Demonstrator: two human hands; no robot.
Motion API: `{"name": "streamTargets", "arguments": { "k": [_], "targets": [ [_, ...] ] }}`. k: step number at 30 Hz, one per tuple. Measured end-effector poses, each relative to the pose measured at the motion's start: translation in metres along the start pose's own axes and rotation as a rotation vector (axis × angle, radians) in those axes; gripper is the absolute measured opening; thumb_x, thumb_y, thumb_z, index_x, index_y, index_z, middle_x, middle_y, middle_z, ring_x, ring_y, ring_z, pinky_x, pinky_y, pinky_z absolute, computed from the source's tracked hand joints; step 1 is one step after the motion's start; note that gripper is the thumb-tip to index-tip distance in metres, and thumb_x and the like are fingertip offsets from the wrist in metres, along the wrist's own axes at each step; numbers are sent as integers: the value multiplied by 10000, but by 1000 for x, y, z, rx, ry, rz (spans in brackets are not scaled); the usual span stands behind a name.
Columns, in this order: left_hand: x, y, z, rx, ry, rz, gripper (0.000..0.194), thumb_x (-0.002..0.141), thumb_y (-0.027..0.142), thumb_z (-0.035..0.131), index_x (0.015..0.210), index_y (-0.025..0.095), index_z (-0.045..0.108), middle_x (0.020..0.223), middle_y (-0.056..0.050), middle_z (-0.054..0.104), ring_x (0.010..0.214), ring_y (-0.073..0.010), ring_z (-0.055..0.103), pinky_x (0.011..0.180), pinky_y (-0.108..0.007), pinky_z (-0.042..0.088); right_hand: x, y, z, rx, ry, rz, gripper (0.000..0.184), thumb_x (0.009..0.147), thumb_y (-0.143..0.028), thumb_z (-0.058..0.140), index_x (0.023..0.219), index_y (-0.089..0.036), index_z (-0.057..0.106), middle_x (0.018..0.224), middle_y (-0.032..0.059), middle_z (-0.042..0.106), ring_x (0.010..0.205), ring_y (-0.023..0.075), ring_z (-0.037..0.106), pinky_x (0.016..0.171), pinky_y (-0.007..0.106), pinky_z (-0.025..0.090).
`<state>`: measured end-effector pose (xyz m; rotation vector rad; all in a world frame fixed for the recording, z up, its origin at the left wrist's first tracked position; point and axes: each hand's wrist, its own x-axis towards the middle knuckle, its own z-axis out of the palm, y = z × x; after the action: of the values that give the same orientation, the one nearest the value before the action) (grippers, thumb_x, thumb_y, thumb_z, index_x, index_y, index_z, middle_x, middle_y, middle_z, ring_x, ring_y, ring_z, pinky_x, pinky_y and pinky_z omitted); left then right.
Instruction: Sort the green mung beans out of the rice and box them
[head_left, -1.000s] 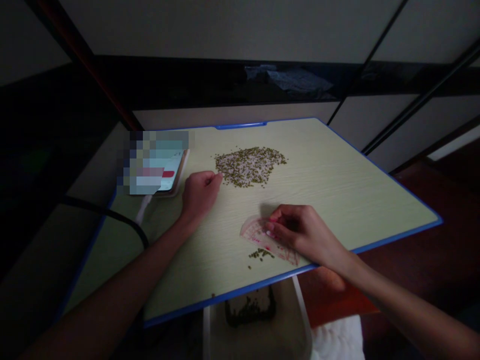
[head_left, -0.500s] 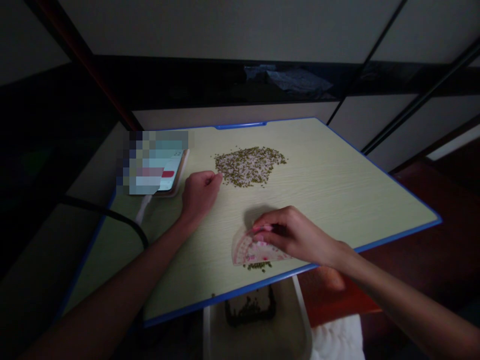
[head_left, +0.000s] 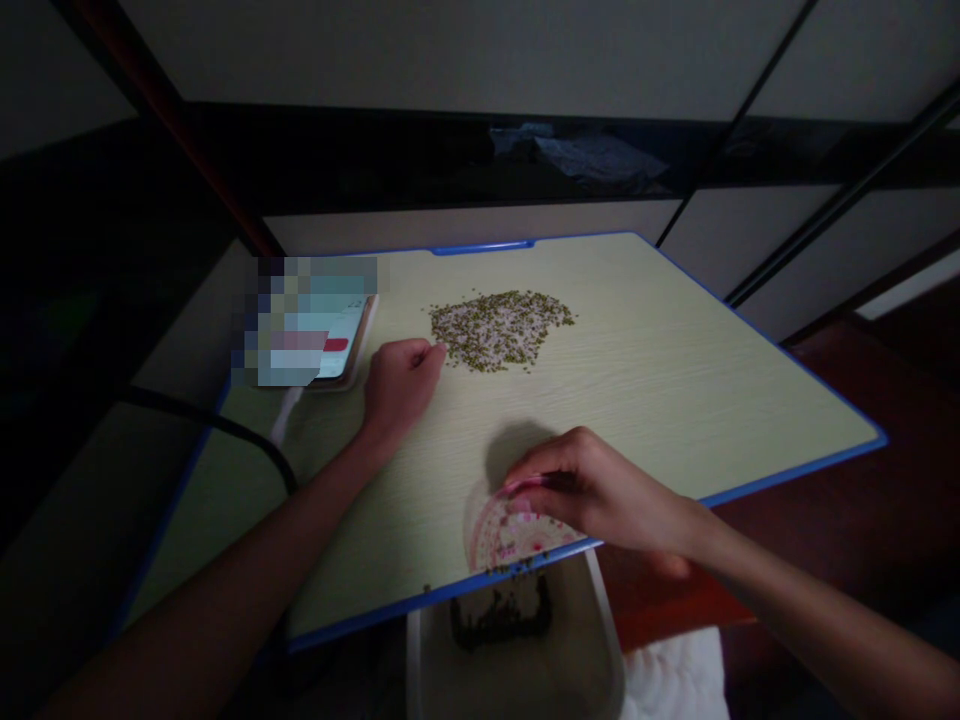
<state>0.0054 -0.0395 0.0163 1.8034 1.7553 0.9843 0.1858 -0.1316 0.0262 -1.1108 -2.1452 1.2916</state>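
Note:
My right hand (head_left: 574, 485) pinches a clear pink protractor (head_left: 517, 530), whose straight edge lies along the near blue rim of the table. Small green beans (head_left: 510, 568) sit at that edge, some dropping over it. Below is a pale bin (head_left: 611, 640) with dark beans inside. My left hand (head_left: 403, 380) rests on the table as a closed fist, thumb side up, beside a spread of beans mixed with whitish grains (head_left: 499, 330). Whether that fist holds anything is hidden.
A phone (head_left: 341, 340), partly blurred out, lies at the table's left with a white cable plug (head_left: 286, 412). A black cable (head_left: 225, 425) crosses the left edge. Cabinets (head_left: 465, 60) stand behind the table (head_left: 675, 370). White cloth (head_left: 675, 675) lies right of the bin.
My right hand has drawn the protractor toward me, pushing the small group of beans to the table's near edge, where some fall. My left hand has stayed in place.

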Motion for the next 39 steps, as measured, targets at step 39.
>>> {"name": "streamTargets", "arguments": {
  "k": [39],
  "targets": [
    [1,-5,4,-10,15,12,354,720,338,434,402,213,341,384,59,294,435,-103,337,465,-256,228,50,-16,10,68,-527,-430,189,832,-128,525,917,-25,659,860,101,692,775,103,629,698,156,457]
  ]
}}
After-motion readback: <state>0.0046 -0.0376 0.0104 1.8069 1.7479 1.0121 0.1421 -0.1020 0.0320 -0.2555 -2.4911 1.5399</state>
